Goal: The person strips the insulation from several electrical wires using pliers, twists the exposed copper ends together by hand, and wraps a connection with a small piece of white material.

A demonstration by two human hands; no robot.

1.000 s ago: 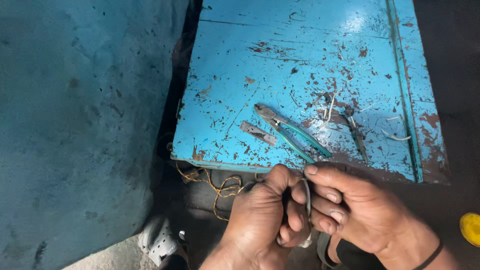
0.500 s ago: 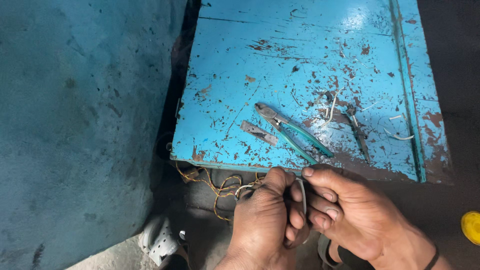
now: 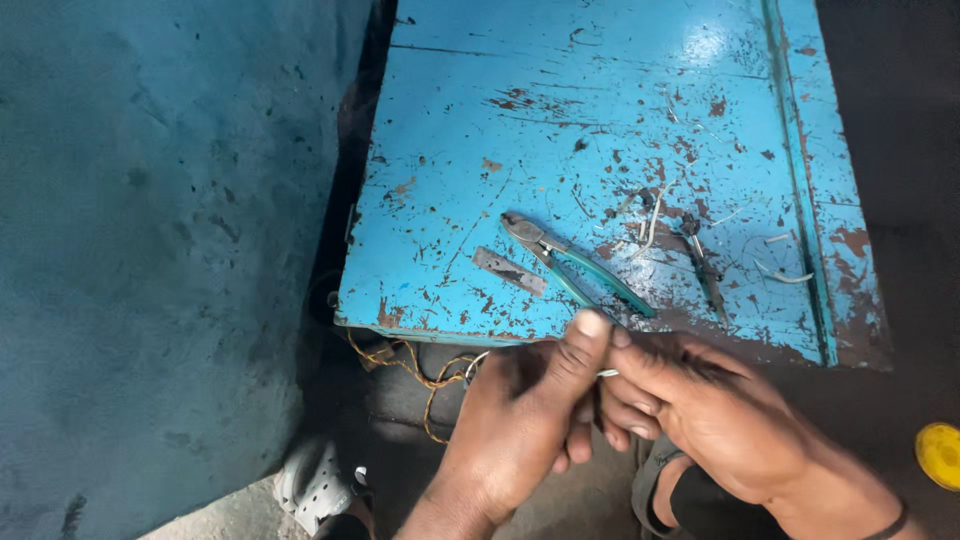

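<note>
My left hand (image 3: 520,420) and my right hand (image 3: 710,410) meet just below the near edge of a worn blue metal surface (image 3: 560,150). Both pinch a thin pale wire (image 3: 608,373) between thumbs and fingers; most of it is hidden by the fingers. A tangle of yellowish wire (image 3: 420,370) hangs to the left of my left hand. On the blue surface, just beyond my fingertips, lie green-handled pliers (image 3: 575,265) and a small flat metal blade (image 3: 510,270).
Short wire offcuts (image 3: 785,275) and a dark small tool (image 3: 705,270) lie on the right part of the blue surface. A blue-painted wall (image 3: 150,250) stands at the left. A grey sandal (image 3: 315,480) is below, a yellow round object (image 3: 940,455) at the right edge.
Both hands have shifted slightly and kept working the thin wire between their fingers. The pliers and blade on the blue surface have stayed put.
</note>
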